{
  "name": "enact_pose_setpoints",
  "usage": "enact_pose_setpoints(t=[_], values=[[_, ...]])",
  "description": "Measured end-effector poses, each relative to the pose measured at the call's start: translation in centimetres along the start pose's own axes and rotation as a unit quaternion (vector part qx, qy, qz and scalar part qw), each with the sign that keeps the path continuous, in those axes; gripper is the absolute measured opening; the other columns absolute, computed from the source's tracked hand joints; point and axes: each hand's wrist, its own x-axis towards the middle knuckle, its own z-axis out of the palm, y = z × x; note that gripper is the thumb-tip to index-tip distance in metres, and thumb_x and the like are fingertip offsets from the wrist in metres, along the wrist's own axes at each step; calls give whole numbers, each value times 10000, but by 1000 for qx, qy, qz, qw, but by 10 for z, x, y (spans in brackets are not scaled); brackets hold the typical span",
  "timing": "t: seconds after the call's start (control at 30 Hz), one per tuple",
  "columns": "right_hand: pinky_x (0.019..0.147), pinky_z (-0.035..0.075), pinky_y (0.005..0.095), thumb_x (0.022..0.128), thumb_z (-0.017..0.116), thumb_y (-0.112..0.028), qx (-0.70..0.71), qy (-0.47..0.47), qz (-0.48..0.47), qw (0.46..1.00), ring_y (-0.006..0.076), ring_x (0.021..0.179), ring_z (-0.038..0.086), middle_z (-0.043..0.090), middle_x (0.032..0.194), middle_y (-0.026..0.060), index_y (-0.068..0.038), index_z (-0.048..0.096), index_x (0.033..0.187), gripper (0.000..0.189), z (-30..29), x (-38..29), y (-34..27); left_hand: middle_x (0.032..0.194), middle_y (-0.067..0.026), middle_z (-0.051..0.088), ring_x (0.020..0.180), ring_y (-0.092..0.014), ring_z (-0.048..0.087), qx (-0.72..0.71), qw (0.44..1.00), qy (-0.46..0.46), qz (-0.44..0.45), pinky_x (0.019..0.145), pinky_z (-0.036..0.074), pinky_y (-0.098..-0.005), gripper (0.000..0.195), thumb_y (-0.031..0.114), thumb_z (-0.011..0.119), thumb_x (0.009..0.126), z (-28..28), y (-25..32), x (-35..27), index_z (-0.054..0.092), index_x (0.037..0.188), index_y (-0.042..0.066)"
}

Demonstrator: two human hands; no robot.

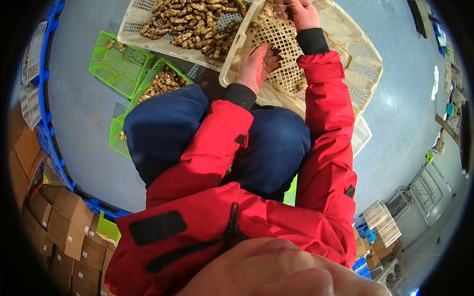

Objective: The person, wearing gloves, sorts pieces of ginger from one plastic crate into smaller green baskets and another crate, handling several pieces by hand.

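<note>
My left hand (260, 66) hangs over a cream plastic lattice crate (229, 65), its fingers apart and nothing seen in them. At the crate's far end is my right hand (300, 13), beside a few knobbly brown mushroom-like pieces (267, 12); whether it grips one is unclear, as the fingers are partly cut off and blurred. A wide white crate (132, 23) to the left bears a heap of brown, stubby mushroom-like pieces (196, 24). Close to my knee, a green plastic basket (156, 67) contains more of the same pieces.
Another green basket (118, 68) with a few pieces stands at left, and a third (119, 138) lies partly behind my knee. Blue plastic pallets (50, 151) edge the floor on the left. Cardboard boxes (66, 222) are stacked at lower left. Metal frames (429, 192) lean at right.
</note>
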Motion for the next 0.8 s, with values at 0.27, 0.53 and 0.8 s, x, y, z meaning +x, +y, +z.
enact_pose_setpoints(t=[0.27, 0.53, 0.8], values=[[689, 474, 345, 728, 553, -314, -628, 104, 78, 768, 251, 781, 599, 620, 831, 131, -114, 510, 1096, 421, 2, 16, 43, 977, -97, 507, 815, -214, 520, 5, 1000, 8, -10, 723, 465, -345, 266, 217, 451, 863, -6, 0, 7, 442, 1057, 36], [599, 485, 269, 776, 580, -257, -376, 10, 129, 918, 161, 697, 597, 601, 887, 81, -111, 517, 1097, 358, 0, -16, 18, 950, -107, 532, 811, -206, 552, 40, 999, 32, 15, 701, 470, -329, 285, 209, 459, 853, -1, -6, 3, 422, 1078, 38], [633, 464, 327, 722, 598, -286, -647, 67, 53, 758, 228, 753, 591, 606, 803, 125, -77, 578, 923, 291, 6, -31, 34, 882, -95, 562, 752, -202, 576, 55, 993, 87, 53, 638, 490, -312, 253, 179, 465, 848, -1, 0, 2, 459, 1049, 24]])
